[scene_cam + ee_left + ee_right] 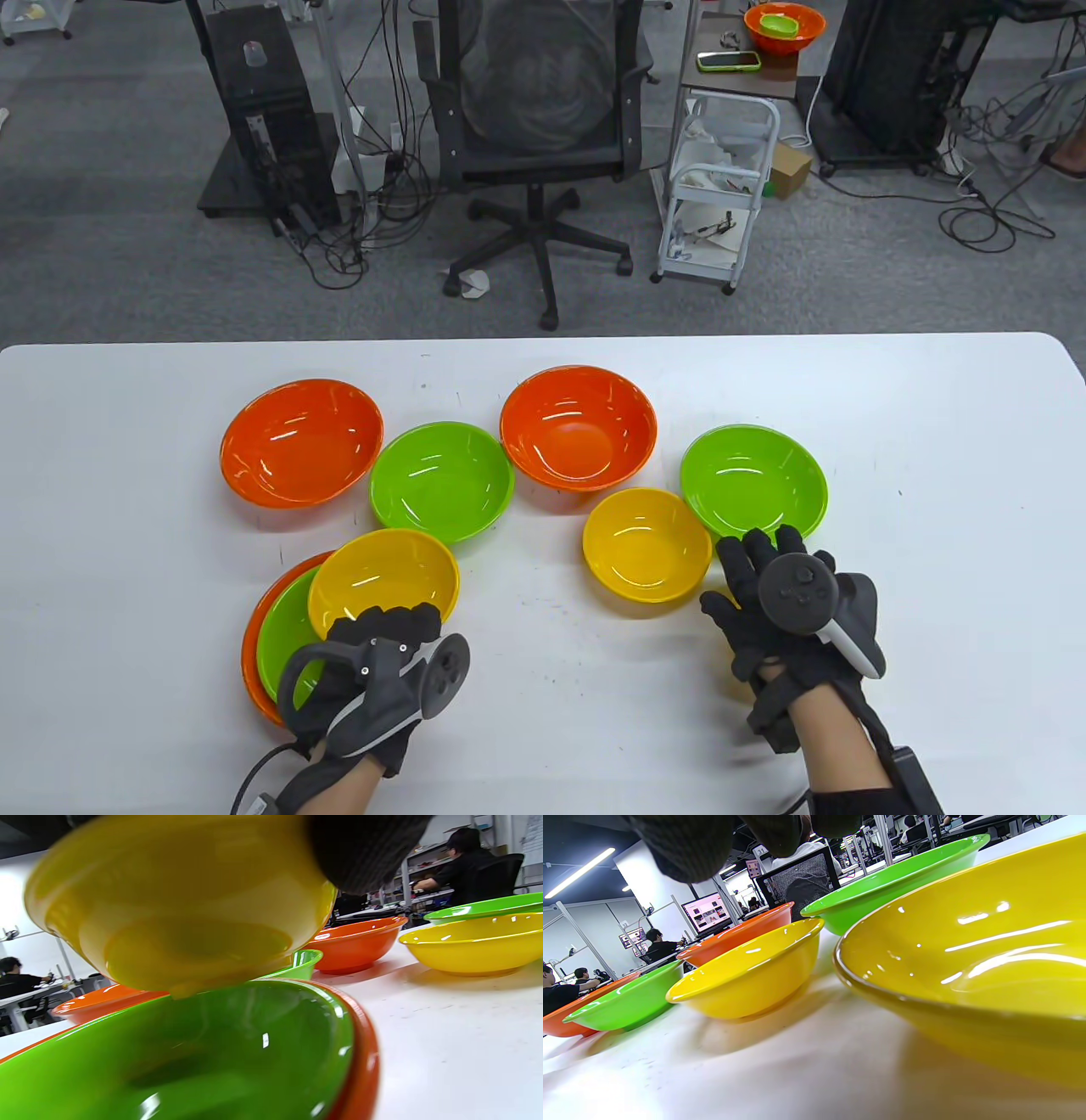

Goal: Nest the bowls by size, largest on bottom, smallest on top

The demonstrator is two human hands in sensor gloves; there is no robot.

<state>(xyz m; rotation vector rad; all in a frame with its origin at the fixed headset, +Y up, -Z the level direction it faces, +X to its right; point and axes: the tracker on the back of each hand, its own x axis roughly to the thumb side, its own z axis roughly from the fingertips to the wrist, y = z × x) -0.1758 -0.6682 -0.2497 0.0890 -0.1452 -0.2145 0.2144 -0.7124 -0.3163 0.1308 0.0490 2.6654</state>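
Observation:
My left hand (386,626) grips the near rim of a yellow bowl (382,586) and holds it tilted just above a green bowl (284,632) nested in an orange bowl (251,645). The left wrist view shows the yellow bowl's underside (182,921) over the green bowl (191,1052). My right hand (736,576) is spread flat, palm down, beside another yellow bowl (646,543). The right wrist view shows a further yellow bowl (967,955) close under that hand; the hand hides it in the table view. I cannot tell whether the hand touches it.
Two orange bowls (301,441) (577,429) and two green bowls (441,480) (753,480) stand loose in a row across the middle of the white table (933,509). The near edge lies just behind my wrists.

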